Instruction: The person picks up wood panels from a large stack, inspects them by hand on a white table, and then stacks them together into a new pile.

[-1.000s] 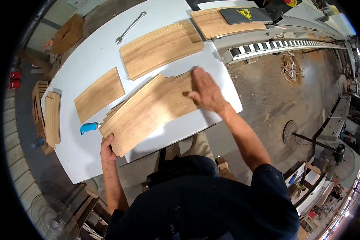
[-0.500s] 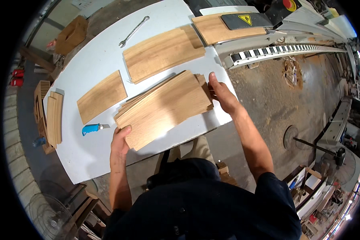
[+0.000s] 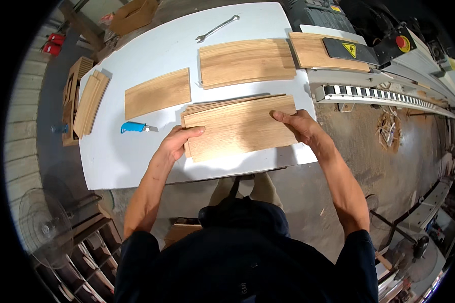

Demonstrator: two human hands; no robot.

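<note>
1. The left hand [image 3: 177, 142] grips the left end of a stack of planks [image 3: 240, 126], its thumb flat on the top plank; the fingers beneath are hidden.
2. The right hand [image 3: 302, 126] pinches the opposite end, thumb on the top face and fingers bent around the end, partly out of sight.
3. The stack lies between both hands, over the near right part of the white tabletop [image 3: 106, 169], along the near edge. Its layers fan out slightly at the left and far sides. Whether it rests on the surface or is lifted cannot be told.
4. A blue utility knife [image 3: 133, 127] lies left of the stack, blade toward it, apart from the left hand.
5. Just beyond the knife, a shorter plank [image 3: 157, 93] lies flat.
6. Narrow wood strips [image 3: 92, 103] are piled along the left edge.
7. A second stack [image 3: 247, 63] sits beyond the held one, near the right edge.
8. A wrench [image 3: 217, 29] lies slantwise near the far edge, toward the far right corner.
9. Past the right edge, a board [image 3: 307, 50] lies partly under a machine's dark guard [image 3: 346, 49]; a red button [image 3: 403, 43] stands farther right.
</note>
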